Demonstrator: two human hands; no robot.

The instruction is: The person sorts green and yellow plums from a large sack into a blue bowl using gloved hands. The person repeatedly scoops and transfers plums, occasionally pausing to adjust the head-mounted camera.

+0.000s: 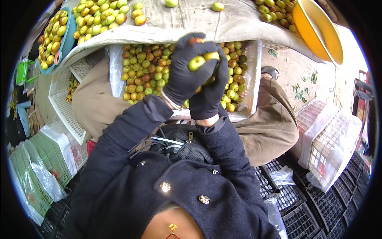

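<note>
Both my hands wear black gloves and meet above a plastic-lined crate (253, 89) filled with green and reddish-brown jujubes (143, 68). My left hand (191, 65) is closed around several jujubes (196, 63), with a redder one showing near its fingertips. My right hand (212, 86) is cupped against it from the right and below, with more fruit partly visible between the palms. Beyond the crate, a cloth-covered table (179, 18) bears a heap of jujubes (101, 15) at the left and a few loose ones near the middle.
A blue basin (70, 30) of jujubes stands at the upper left, a yellow basin (319, 30) at the upper right. White crates (331, 146) and green crates (50, 158) stand at the sides. Black crates (301, 215) lie at the lower right. A person's hand shows at the far upper right.
</note>
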